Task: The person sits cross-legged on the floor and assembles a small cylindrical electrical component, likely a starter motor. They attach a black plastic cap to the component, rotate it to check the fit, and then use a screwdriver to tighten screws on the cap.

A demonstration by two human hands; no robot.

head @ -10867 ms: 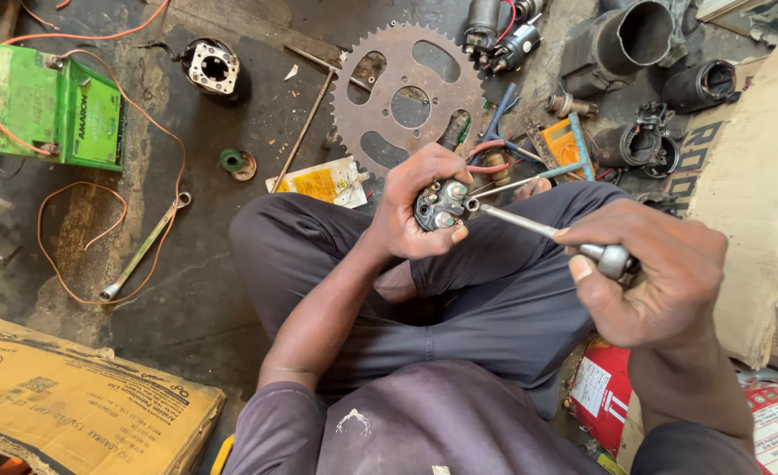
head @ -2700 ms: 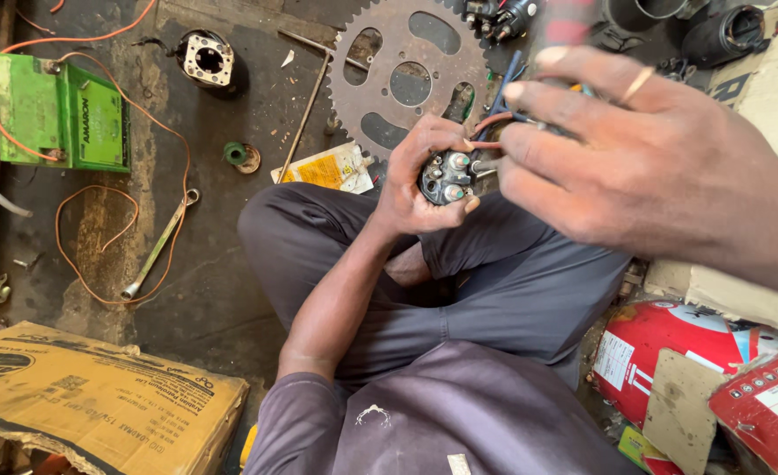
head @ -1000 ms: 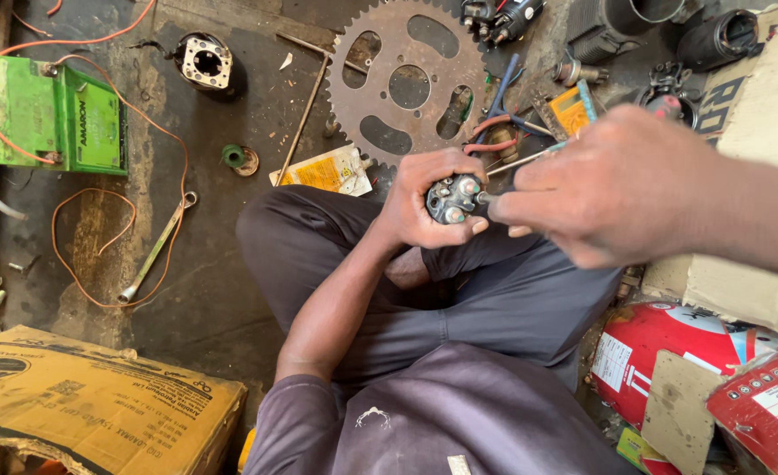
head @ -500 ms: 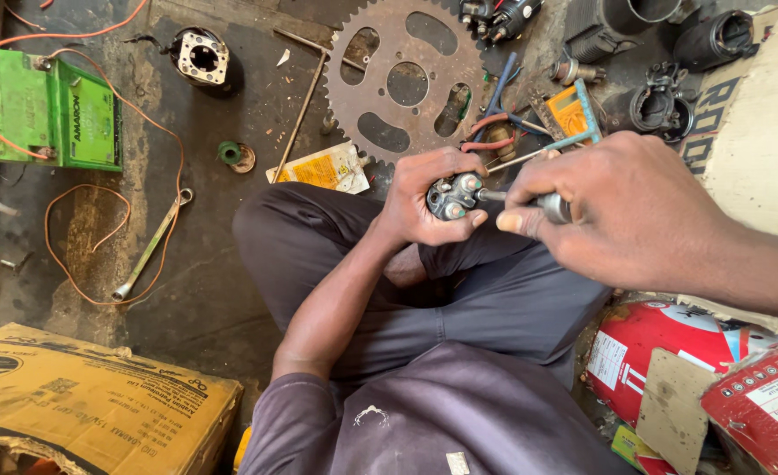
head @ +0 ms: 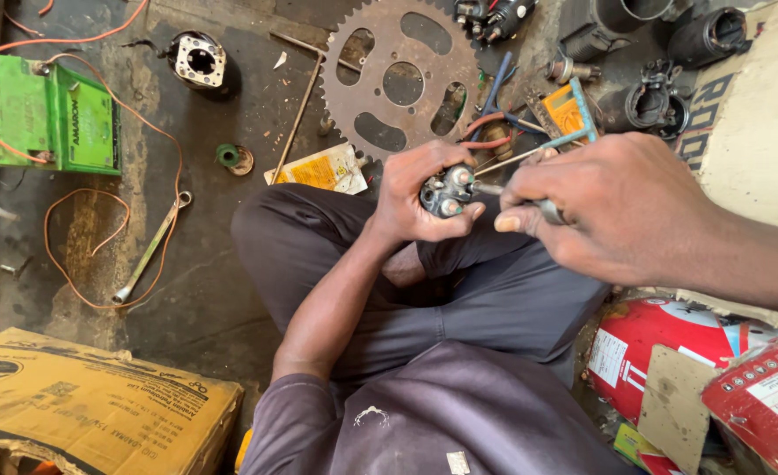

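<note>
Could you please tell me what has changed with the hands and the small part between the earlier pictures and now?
The right hand, which held the screwdriver out to the side with its tip on the part about eleven seconds ago, has closed in on the small round metal part and now grips the tool right beside it. The left hand kept holding the part above the lap. The sprocket, green battery and wrench stayed on the floor.

Sprocket (head: 402, 79) lies on the floor ahead of the knees, a rod (head: 294, 119) just left of it. Far left sits the battery (head: 47, 114), wire (head: 90, 237) looping below it, spanner (head: 150, 251) inside that loop. Carton (head: 90, 409) near left. Cylinders (head: 653, 35) far right, cans (head: 671, 361) beside the right knee.
</note>
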